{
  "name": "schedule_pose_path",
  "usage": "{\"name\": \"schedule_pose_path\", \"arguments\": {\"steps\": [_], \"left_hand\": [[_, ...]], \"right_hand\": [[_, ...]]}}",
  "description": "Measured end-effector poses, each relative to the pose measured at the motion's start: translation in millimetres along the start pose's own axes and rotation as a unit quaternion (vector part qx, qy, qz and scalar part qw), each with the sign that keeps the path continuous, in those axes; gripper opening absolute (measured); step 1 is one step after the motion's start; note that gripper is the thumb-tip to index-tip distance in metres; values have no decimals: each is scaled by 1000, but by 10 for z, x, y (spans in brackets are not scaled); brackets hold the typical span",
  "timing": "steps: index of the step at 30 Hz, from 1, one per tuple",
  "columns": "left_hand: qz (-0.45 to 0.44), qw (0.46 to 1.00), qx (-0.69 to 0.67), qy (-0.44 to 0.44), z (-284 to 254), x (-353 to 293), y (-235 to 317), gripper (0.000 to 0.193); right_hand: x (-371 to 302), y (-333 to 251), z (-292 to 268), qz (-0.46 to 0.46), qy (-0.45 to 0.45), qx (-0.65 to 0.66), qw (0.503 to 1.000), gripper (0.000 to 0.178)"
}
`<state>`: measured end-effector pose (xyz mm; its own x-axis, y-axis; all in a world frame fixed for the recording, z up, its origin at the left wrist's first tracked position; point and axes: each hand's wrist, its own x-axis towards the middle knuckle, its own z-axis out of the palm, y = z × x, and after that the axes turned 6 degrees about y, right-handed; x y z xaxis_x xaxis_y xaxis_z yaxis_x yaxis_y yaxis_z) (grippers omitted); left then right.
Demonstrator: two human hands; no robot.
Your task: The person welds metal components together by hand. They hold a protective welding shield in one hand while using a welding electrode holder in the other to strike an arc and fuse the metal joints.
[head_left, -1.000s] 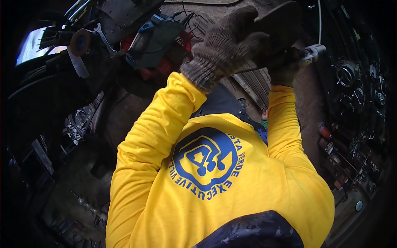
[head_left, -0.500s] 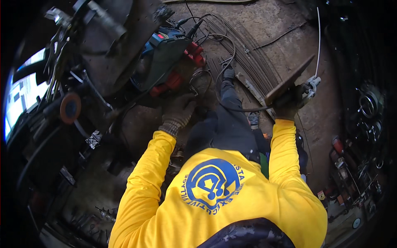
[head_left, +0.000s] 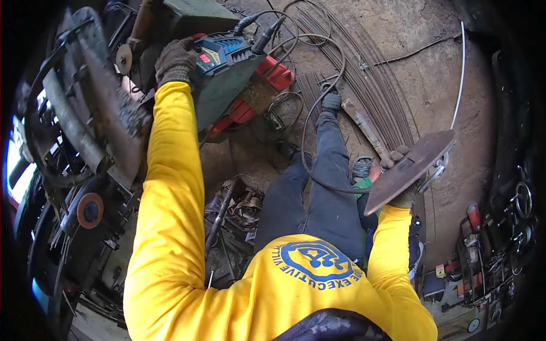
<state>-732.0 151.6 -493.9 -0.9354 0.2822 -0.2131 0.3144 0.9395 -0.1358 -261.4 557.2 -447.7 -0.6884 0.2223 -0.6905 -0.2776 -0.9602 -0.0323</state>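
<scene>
My gloved left hand (head_left: 174,59) is at the front of a blue welding machine (head_left: 224,52) with a lit red display. Its fingers curl at the panel's edge, and whatever they grip is hidden. My gloved right hand (head_left: 402,196) is closed around an electrode holder (head_left: 437,173), whose handle is mostly covered. From the holder a long pale welding electrode (head_left: 458,74) points away from me. A brown plate like a hand shield (head_left: 409,169), tilted, covers part of that hand. A dark cable (head_left: 343,59) loops between the machine and my right hand.
Thin metal rods (head_left: 364,74) lie in a bundle on the floor ahead. Red pieces (head_left: 277,74) sit by the machine. A grinder-like disc (head_left: 90,210) and metal parts crowd the left. Scrap (head_left: 247,207) lies beside my legs; tools (head_left: 475,250) line the right.
My left hand has moved forward and left, from beside my knee to the machine's front. My right hand, with electrode holder and brown plate, is lower in view. The view has shifted too.
</scene>
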Motion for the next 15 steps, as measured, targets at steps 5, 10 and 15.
{"name": "schedule_pose_path", "arguments": {"steps": [5, 10, 15], "left_hand": [[-80, 992, 8, -102, 326, 149, -3, 39], [-100, 986, 32, -127, 229, 200, 168, 37], [-101, 986, 13, -129, 292, 253, 56, 33]], "right_hand": [[50, -21, -13, 42, -22, 8, 999, 44], [111, -49, -59, 15, -15, -24, 999, 41], [144, -76, -130, 14, 23, -46, 999, 44]]}}
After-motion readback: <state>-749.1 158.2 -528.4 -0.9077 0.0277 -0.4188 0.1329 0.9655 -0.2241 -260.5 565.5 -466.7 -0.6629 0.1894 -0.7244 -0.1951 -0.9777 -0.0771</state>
